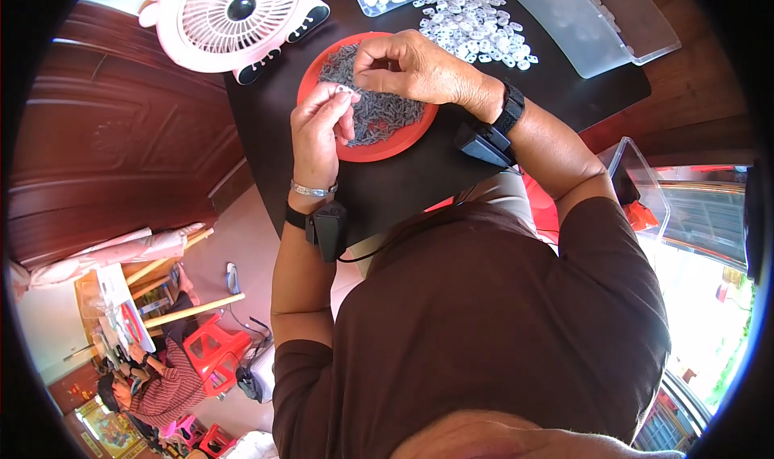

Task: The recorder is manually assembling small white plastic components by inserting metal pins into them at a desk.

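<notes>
My left hand (321,128) pinches a small white plastic piece (345,89) between thumb and fingertips. It is above the left part of a red round tray (401,146). Many small grey, screw-like pieces (387,114) fill this tray. Close by, my right hand (423,68) has thumb and forefinger brought together just above the white piece. Whatever the right fingertips hold, if anything, is too small to make out. Several loose white pieces with holes (472,25) lie heaped on the black table (395,197) beyond my right hand.
A pink fan (242,7) stands at the far left. Clear plastic bins (580,35) holding white pieces sit at the far right. Another person (165,382) sits at the lower left near red stools (216,354). A clear box (637,185) is right of the table.
</notes>
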A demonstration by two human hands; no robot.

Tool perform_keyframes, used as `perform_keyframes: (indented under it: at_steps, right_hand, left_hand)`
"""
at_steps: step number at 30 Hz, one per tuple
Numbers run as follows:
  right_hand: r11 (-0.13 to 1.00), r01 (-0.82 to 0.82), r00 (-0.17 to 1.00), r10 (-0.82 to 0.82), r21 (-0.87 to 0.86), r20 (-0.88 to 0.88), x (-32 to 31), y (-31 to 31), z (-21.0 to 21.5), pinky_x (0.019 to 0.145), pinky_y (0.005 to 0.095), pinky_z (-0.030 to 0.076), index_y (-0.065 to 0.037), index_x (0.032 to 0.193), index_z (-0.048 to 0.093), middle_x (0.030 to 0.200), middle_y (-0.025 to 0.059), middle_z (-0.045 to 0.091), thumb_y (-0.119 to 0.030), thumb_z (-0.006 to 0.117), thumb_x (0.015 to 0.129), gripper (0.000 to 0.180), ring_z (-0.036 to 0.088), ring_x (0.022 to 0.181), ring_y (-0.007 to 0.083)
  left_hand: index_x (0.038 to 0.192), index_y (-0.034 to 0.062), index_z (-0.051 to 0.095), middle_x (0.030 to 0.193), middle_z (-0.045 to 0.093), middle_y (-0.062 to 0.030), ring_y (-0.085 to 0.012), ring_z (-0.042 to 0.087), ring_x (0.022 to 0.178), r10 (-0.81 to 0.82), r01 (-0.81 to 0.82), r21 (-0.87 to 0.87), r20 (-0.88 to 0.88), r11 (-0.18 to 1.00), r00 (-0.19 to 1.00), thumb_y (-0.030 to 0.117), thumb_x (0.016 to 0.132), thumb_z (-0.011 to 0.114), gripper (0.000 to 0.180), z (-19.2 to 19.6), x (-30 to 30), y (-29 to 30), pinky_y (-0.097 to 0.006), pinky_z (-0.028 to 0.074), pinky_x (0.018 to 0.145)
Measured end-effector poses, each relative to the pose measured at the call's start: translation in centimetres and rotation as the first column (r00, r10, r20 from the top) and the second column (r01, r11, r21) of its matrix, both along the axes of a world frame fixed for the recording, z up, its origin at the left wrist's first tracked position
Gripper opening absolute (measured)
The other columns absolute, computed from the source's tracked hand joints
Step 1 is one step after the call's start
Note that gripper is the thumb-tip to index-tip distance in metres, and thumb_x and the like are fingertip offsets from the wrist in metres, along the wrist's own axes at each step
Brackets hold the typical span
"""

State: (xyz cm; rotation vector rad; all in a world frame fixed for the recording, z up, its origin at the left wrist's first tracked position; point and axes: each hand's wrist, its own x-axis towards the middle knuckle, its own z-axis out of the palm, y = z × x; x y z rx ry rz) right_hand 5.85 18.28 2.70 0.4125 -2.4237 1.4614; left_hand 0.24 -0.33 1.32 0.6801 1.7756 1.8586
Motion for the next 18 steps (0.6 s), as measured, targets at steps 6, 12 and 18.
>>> perform_keyframes:
  at_steps: [6, 12, 18]
  right_hand:
    - [0.997, -0.039, 0.999, 0.039, -0.059, -0.006, 0.01, -0.01, 0.06, 0.066, 0.0232, 0.046, -0.001, 0.092, 0.064, 0.078, 0.0006, 0.063, -0.01, 0.064, 0.086, 0.01, 0.055, 0.072, 0.0066]
    - [0.996, -0.062, 0.998, 0.06, -0.069, -0.032, -0.16, 0.07, -0.14, 0.072, 0.024, 0.047, 0.0, 0.092, 0.064, 0.082, 0.0027, 0.064, -0.01, 0.064, 0.087, 0.011, 0.058, 0.077, 0.008]
    - [0.997, -0.072, 0.997, 0.071, -0.031, -0.028, 0.0, -0.01, 0.14, 0.071, 0.0249, 0.048, 0.0, 0.092, 0.064, 0.082, 0.0038, 0.064, -0.01, 0.063, 0.087, 0.011, 0.059, 0.078, 0.009]
  left_hand:
    - [0.084, 0.0007, 0.06, 0.061, 0.047, 0.0025, -0.0046, 0.043, 0.051, 0.009, -0.009, 0.001, -0.066, 1.0, 0.998, 0.016, 0.091, 0.051, 0.019, -0.14, 0.17, -0.04, -0.019, 0.031, 0.047]
    - [0.083, 0.0008, 0.058, 0.062, 0.046, 0.0025, -0.0042, 0.042, 0.052, 0.013, -0.013, 0.003, -0.158, 1.0, 0.987, 0.015, 0.092, 0.05, 0.019, -0.19, 0.63, 0.02, -0.018, 0.031, 0.047]
    - [0.082, 0.0001, 0.058, 0.062, 0.048, 0.0021, -0.004, 0.042, 0.052, 0.035, -0.033, 0.014, -0.158, 0.999, 0.987, 0.014, 0.091, 0.052, 0.017, -0.19, 0.6, -0.05, -0.019, 0.032, 0.048]
